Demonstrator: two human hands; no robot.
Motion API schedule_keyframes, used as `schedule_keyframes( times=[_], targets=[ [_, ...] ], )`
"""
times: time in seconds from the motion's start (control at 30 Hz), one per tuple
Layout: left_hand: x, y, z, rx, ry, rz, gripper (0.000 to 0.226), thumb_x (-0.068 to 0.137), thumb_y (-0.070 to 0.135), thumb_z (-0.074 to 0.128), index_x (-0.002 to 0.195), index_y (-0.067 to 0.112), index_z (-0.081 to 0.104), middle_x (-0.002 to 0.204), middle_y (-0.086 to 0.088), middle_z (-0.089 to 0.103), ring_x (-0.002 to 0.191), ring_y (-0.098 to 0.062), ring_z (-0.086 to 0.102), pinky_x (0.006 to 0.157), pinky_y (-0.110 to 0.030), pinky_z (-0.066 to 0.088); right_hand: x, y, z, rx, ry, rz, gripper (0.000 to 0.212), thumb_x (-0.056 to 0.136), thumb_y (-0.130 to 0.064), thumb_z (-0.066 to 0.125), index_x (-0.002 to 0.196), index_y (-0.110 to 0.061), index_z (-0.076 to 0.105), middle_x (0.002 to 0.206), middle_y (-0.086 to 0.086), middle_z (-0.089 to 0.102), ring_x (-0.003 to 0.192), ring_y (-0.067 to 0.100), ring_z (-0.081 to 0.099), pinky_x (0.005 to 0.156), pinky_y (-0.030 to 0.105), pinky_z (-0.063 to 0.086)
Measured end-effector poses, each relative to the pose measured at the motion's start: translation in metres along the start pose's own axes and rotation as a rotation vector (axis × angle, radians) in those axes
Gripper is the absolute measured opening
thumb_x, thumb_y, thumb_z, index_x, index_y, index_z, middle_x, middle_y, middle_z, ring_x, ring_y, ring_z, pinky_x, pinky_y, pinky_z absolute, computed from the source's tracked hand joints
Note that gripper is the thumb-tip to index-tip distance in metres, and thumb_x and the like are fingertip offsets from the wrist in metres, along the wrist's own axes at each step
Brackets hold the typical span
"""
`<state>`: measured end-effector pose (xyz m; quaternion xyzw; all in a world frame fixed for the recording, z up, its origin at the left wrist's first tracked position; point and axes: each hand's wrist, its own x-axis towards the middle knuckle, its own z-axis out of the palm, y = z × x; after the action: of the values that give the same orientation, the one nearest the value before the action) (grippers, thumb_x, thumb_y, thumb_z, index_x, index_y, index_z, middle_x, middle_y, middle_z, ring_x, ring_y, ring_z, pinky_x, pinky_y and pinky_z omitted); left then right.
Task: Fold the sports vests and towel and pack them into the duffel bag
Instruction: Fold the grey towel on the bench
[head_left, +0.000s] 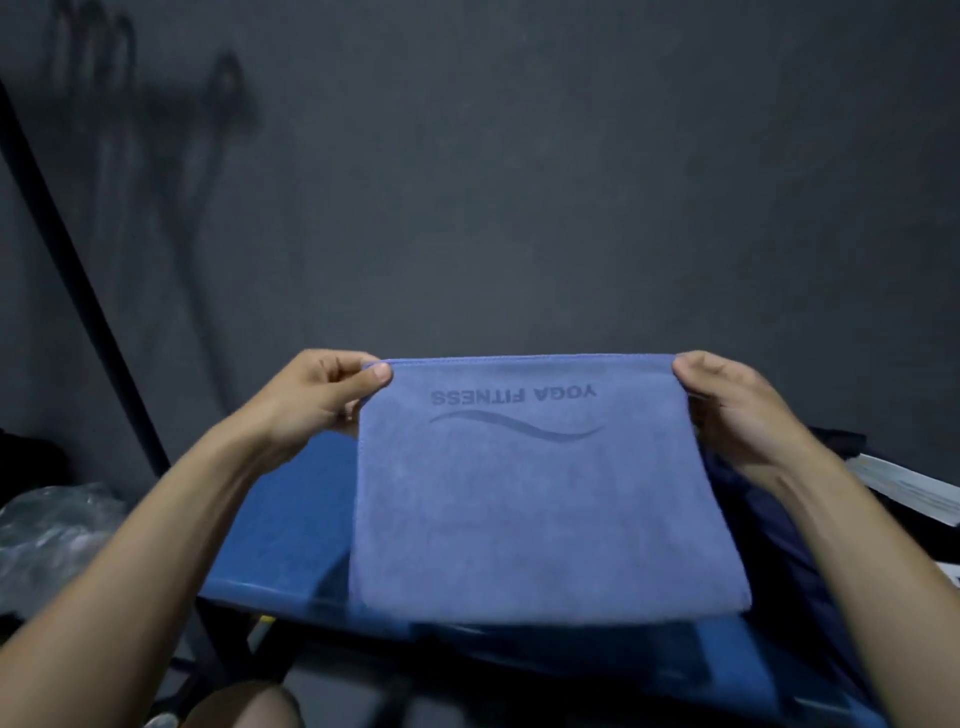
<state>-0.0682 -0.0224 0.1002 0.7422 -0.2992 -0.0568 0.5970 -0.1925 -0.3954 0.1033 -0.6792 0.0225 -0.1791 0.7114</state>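
A blue towel (545, 499) printed with "YOGA FITNESS" upside down hangs doubled over in front of me. My left hand (322, 389) pinches its top left corner between thumb and fingers. My right hand (727, 400) grips the top right corner. The towel's lower fold rests near the front of a blue table (280, 519). Dark navy fabric (769, 519), possibly a vest or the bag, lies to the right behind the towel, mostly hidden. I cannot make out the duffel bag clearly.
A crumpled clear plastic bag (52, 530) lies at the lower left. White papers (914, 488) sit at the right edge. A dark wall (519, 182) stands behind, with a black pole (78, 291) slanting at left. My knee (244, 706) shows below.
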Motion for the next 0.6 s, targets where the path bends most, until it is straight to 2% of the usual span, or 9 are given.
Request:
schedule_keyframes(
  times=[0.1,0.2,0.3,0.37,0.43,0.5,0.6],
  targets=[
    [0.036,-0.018,-0.002,0.078,0.114,0.02,0.022,0.099,0.024,0.063,0.081,0.013,0.07,0.074,-0.005,0.054,0.07,-0.018,0.044,0.069,-0.031,0.043,0.035,0.018,0.007,-0.09,0.078,-0.011,0.024,0.104,-0.016,0.054,0.081,-0.014,0.062,0.068,-0.002,0.066,0.055,0.009,0.059,0.058,0.026,0.045],
    [0.059,-0.009,-0.012,0.077,0.227,0.138,0.014,0.099,0.018,0.063,0.098,0.008,0.073,0.088,-0.003,0.067,0.083,-0.014,0.056,0.078,-0.03,0.051,0.059,0.017,0.01,-0.059,0.165,-0.087,0.024,0.104,-0.018,0.055,0.081,-0.019,0.062,0.072,-0.003,0.067,0.06,0.008,0.061,0.062,0.025,0.051],
    [0.057,0.006,-0.02,0.077,0.228,0.279,0.015,0.097,0.014,0.064,0.104,0.005,0.073,0.087,0.009,0.074,0.084,-0.003,0.064,0.083,-0.019,0.055,0.06,0.011,0.009,-0.009,0.133,-0.2,0.012,0.096,-0.025,0.062,0.087,-0.017,0.062,0.08,-0.003,0.069,0.071,0.007,0.064,0.073,0.024,0.057],
    [0.047,0.001,-0.024,0.124,0.169,0.294,0.015,0.093,0.014,0.067,0.102,0.005,0.074,0.087,0.01,0.076,0.083,0.001,0.064,0.082,-0.015,0.052,0.051,0.018,0.004,-0.078,0.079,-0.21,0.009,0.095,-0.022,0.062,0.09,-0.014,0.062,0.081,-0.002,0.068,0.073,0.006,0.063,0.075,0.021,0.057],
    [0.032,-0.016,-0.026,0.167,0.078,0.244,0.015,0.088,0.017,0.071,0.096,0.007,0.077,0.089,0.005,0.077,0.083,-0.001,0.065,0.081,-0.014,0.051,0.037,0.034,-0.004,-0.169,0.01,-0.166,0.007,0.094,-0.017,0.063,0.093,-0.01,0.063,0.077,-0.002,0.068,0.069,0.005,0.06,0.068,0.014,0.052],
    [0.015,-0.048,-0.027,0.178,-0.022,0.136,0.012,0.083,0.027,0.077,0.088,0.016,0.081,0.087,0.001,0.078,0.08,-0.002,0.065,0.077,-0.015,0.052,0.019,0.059,-0.013,-0.307,-0.07,-0.103,0.013,0.09,-0.017,0.073,0.093,-0.007,0.064,0.071,-0.002,0.063,0.064,0.005,0.052,0.059,0.012,0.043],
    [-0.018,-0.109,-0.019,0.243,-0.214,-0.038,0.046,0.072,0.063,0.083,0.089,0.02,0.081,0.085,-0.002,0.079,0.079,-0.003,0.065,0.077,-0.018,0.052,-0.012,0.109,-0.031,-0.585,-0.306,0.008,0.007,0.095,-0.005,0.069,0.09,-0.003,0.063,0.061,-0.009,0.053,0.058,0.001,0.041,0.057,0.024,0.032]
  ],
)
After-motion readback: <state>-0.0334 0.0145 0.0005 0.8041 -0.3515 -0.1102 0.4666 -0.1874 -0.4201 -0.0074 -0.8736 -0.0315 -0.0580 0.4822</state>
